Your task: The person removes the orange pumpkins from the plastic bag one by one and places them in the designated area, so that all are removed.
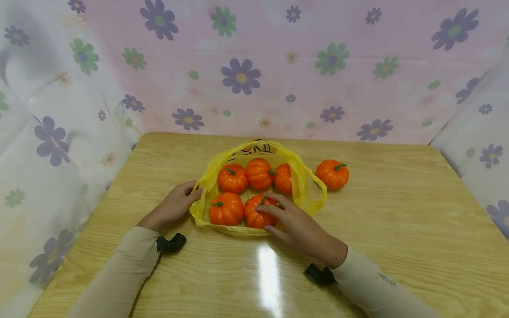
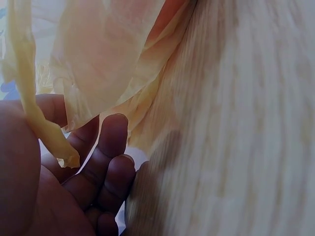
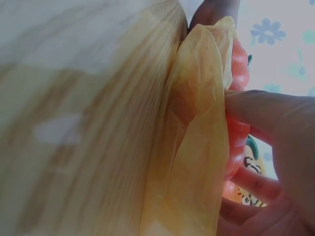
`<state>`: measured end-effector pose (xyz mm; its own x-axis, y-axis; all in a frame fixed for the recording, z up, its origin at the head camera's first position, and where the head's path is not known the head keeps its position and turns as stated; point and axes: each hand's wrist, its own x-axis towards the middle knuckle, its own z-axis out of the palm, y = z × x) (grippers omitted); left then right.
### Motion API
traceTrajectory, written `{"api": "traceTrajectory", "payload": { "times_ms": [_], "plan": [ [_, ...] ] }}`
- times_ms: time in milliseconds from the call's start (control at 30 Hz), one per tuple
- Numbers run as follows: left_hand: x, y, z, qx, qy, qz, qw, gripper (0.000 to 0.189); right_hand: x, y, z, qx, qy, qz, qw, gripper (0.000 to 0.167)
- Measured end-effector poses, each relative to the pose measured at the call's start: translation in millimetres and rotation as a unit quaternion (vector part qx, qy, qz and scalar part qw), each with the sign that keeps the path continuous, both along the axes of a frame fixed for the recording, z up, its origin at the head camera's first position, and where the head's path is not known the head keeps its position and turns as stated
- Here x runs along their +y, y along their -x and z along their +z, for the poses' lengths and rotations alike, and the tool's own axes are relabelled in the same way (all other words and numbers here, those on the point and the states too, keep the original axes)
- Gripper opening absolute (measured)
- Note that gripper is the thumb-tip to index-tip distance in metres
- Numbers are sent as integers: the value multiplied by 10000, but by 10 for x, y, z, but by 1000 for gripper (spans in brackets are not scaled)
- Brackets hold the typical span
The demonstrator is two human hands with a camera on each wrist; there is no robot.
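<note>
Floral cloth behind wood tbl; L hand pinches yel. bag at rim, R hand w/ fingers + thumb round front-R pumpkin inside.

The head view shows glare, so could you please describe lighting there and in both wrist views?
Head: white glare streaks the table; left wrist: the left hand looks dark; right wrist: the cloth beyond the right hand looks washed out.

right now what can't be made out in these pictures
Head: right side of the rightmost bagged pumpkin, hidden by the yellow bag.
Head: part of the near right pumpkin, behind the right hand.
Right wrist: bag print, partly blocked by that hand.
Left wrist: rest of the left hand, cut off by the left edge.
</note>
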<state>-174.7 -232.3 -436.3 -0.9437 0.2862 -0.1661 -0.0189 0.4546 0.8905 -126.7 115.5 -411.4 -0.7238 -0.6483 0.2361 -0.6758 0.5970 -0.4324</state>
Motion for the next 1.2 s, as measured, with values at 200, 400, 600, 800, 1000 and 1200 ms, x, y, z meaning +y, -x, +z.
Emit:
{"api": "traceTrajectory", "payload": {
  "times_ms": [200,400,600,800,1000,1200],
  "plan": [
    [-6,10,49,-94,33,-37,9999,38,-11,9,5,2,3,-46,10000,49],
    [-15,-24,33,-85,56,-88,9999,41,-7,-25,-44,16,70,29,10000,52],
    [-20,-28,50,21,149,-54,9999,39,-11,-6,-46,39,52,104,9999,52],
    [-5,9,61,28,123,-87,9999,35,-8,12,-14,7,-2,79,10000,53],
    [2,17,57,176,121,-67,9997,34,-14,15,-1,108,69,97,9999,52],
    [-6,8,36,184,128,-94,9997,34,-7,-4,-2,-49,-4,57,10000,51]
  ]
}}
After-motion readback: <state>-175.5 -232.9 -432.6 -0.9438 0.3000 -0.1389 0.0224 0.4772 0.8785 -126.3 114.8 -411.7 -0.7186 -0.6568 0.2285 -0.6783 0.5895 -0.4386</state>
